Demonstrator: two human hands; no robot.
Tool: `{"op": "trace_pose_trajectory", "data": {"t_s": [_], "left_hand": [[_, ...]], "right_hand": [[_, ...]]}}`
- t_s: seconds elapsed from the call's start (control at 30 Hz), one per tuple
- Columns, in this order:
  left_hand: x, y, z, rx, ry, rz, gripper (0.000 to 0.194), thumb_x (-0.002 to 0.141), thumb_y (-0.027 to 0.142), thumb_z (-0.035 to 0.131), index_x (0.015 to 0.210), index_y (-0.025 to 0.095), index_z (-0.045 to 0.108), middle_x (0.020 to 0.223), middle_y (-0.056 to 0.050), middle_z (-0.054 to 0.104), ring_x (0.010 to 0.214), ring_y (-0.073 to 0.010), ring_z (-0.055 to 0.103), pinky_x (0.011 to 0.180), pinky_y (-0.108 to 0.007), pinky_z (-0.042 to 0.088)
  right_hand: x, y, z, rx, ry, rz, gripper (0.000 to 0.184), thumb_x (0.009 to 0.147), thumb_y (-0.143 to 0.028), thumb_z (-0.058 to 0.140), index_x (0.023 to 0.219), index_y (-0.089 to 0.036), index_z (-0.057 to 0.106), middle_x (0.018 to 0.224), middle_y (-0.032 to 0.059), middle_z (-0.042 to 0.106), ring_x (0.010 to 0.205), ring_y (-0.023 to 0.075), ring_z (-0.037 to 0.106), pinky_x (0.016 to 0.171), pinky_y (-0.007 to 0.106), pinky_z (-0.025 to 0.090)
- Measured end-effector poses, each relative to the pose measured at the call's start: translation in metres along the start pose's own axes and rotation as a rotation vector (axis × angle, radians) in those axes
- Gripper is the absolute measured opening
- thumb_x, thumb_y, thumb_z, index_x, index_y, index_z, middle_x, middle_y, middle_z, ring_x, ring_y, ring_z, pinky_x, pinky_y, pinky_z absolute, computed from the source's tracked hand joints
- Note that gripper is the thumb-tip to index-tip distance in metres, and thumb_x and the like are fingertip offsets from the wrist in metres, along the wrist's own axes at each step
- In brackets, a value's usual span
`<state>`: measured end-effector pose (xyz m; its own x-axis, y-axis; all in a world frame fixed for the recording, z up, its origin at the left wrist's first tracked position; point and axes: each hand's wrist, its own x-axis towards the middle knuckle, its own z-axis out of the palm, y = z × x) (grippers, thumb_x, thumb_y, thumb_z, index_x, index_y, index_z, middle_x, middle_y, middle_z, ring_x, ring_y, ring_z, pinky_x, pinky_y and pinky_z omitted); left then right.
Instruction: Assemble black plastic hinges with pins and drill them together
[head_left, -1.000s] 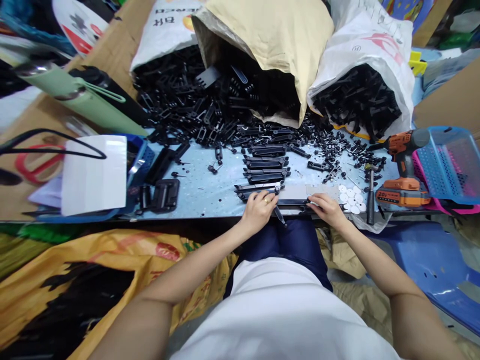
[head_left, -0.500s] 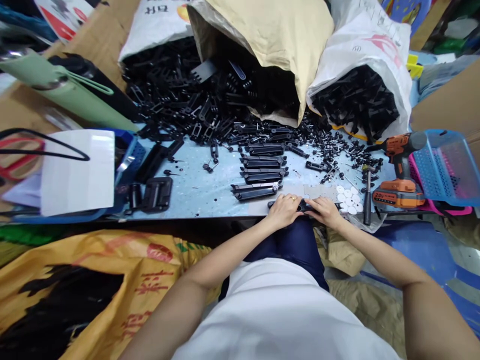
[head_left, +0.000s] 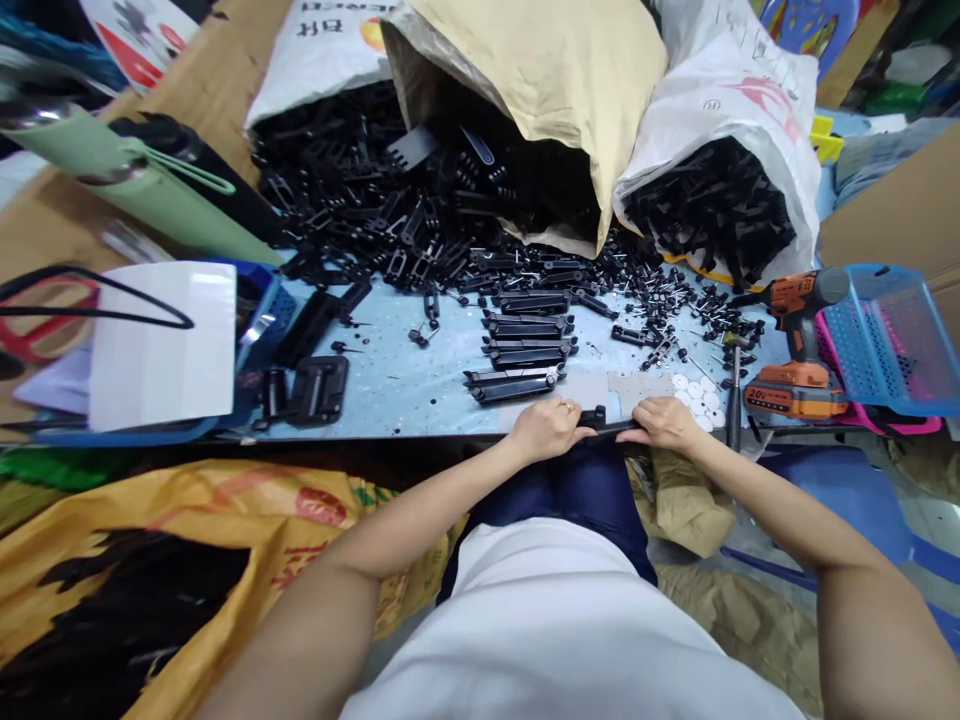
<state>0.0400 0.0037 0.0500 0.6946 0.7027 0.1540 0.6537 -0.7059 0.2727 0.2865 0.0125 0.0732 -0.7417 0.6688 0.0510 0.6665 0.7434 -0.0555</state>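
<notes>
At the table's front edge my left hand (head_left: 550, 429) is closed around one end of a black plastic part (head_left: 592, 418), its thumb stretched along the part. My right hand (head_left: 661, 424) pinches the other end, a flat black stretch running between the thumbs. Whether this is one piece or two joined I cannot tell; the fingers hide both ends. Just beyond the left hand lies a row of long black plastic assemblies (head_left: 517, 383). White discs (head_left: 701, 397) are scattered by the right hand.
A hammer (head_left: 735, 400) and an orange cordless drill (head_left: 799, 350) lie at the right, beside a blue basket (head_left: 892, 340). Open sacks (head_left: 555, 60) spill black parts (head_left: 405, 225) across the back. Loose screws (head_left: 675, 300) lie mid-right. A green bottle (head_left: 172, 200) leans left.
My hands have moved apart, the left one leftward and the right one slightly rightward. More of the black part now shows between them.
</notes>
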Motion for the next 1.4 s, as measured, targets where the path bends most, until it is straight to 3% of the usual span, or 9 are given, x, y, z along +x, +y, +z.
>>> {"op": "trace_pose_trajectory", "data": {"t_s": [0.27,0.4,0.47,0.63,0.83,0.97,1.1,1.27,1.4], "left_hand": [[-0.047,0.035,-0.050,-0.545,0.396,0.206,0.062,0.093,0.049,0.011,0.062,0.017,0.054,0.051,-0.002,0.049,0.050,-0.0126,0.045,0.050,-0.025,0.037],[-0.059,0.065,-0.068,-0.797,0.487,0.213,0.066,0.092,0.048,0.003,0.061,0.017,0.052,0.048,-0.002,0.049,0.046,-0.0112,0.047,0.048,-0.024,0.039],[-0.057,0.070,-0.063,-0.826,0.543,0.243,0.071,0.090,0.052,-0.001,0.067,0.017,0.056,0.051,-0.004,0.054,0.050,-0.0119,0.052,0.051,-0.024,0.043],[-0.053,0.064,-0.025,-0.534,0.738,0.205,0.078,0.086,0.061,0.000,0.105,0.013,0.059,0.081,-0.012,0.066,0.083,-0.0199,0.063,0.071,-0.033,0.052],[-0.054,0.010,-0.002,-0.015,0.498,-0.036,0.073,0.080,0.069,0.031,0.117,0.012,0.056,0.096,-0.016,0.066,0.096,-0.0257,0.062,0.084,-0.038,0.048],[-0.044,-0.024,-0.007,0.146,0.193,-0.193,0.059,0.083,0.050,0.049,0.127,0.011,0.047,0.131,-0.021,0.049,0.125,-0.0311,0.042,0.102,-0.048,0.032],[-0.040,-0.033,-0.008,0.154,0.068,-0.182,0.064,0.082,0.049,0.051,0.133,0.012,0.040,0.139,-0.020,0.038,0.132,-0.0318,0.030,0.106,-0.053,0.023],[-0.031,-0.029,-0.008,0.085,0.071,-0.245,0.071,0.083,0.057,0.043,0.136,0.010,0.035,0.143,-0.020,0.031,0.135,-0.0319,0.022,0.107,-0.056,0.018],[0.019,-0.033,-0.016,-0.026,0.102,-0.470,0.075,0.086,0.060,0.029,0.138,0.007,0.029,0.147,-0.019,0.024,0.138,-0.0292,0.014,0.110,-0.049,0.016]], "right_hand": [[0.007,-0.059,-0.081,0.461,0.176,-0.459,0.051,0.087,-0.058,0.033,0.060,-0.019,0.049,0.048,-0.0016,0.041,0.044,0.0105,0.039,0.045,0.027,0.027],[0.010,-0.090,-0.060,0.756,0.175,-0.534,0.052,0.084,-0.064,0.032,0.064,-0.020,0.051,0.050,-0.0013,0.041,0.046,0.0113,0.044,0.046,0.026,0.034],[0.016,-0.108,-0.027,0.824,0.245,-0.440,0.053,0.079,-0.070,0.035,0.064,-0.022,0.050,0.054,0.0007,0.044,0.051,0.0135,0.049,0.050,0.027,0.041],[0.053,-0.130,0.043,0.651,0.647,0.295,0.037,0.080,-0.058,0.040,0.094,-0.025,0.048,0.094,0.0115,0.050,0.092,0.0278,0.052,0.078,0.050,0.045],[0.047,-0.052,0.009,0.305,0.869,0.408,0.032,0.084,-0.043,0.042,0.110,-0.025,0.040,0.109,0.0130,0.049,0.107,0.0287,0.047,0.091,0.052,0.037],[-0.001,0.032,-0.036,-0.007,0.720,0.698,0.041,0.083,-0.051,0.044,0.104,-0.017,0.049,0.111,0.0184,0.050,0.110,0.0333,0.044,0.091,0.056,0.032],[-0.043,0.099,-0.067,-0.225,0.656,1.078,0.057,0.067,-0.057,0.060,0.099,-0.011,0.054,0.114,0.0321,0.048,0.111,0.0423,0.041,0.086,0.057,0.031],[-0.050,0.155,-0.094,0.156,0.513,1.413,0.044,0.043,-0.043,0.079,0.065,-0.021,0.048,0.064,0.0164,0.057,0.064,0.0283,0.056,0.059,0.045,0.039],[-0.027,0.162,-0.116,0.703,0.323,1.635,0.025,0.067,-0.030,0.068,0.059,-0.020,0.048,0.046,0.0053,0.051,0.041,0.0162,0.049,0.046,0.033,0.042]]}}
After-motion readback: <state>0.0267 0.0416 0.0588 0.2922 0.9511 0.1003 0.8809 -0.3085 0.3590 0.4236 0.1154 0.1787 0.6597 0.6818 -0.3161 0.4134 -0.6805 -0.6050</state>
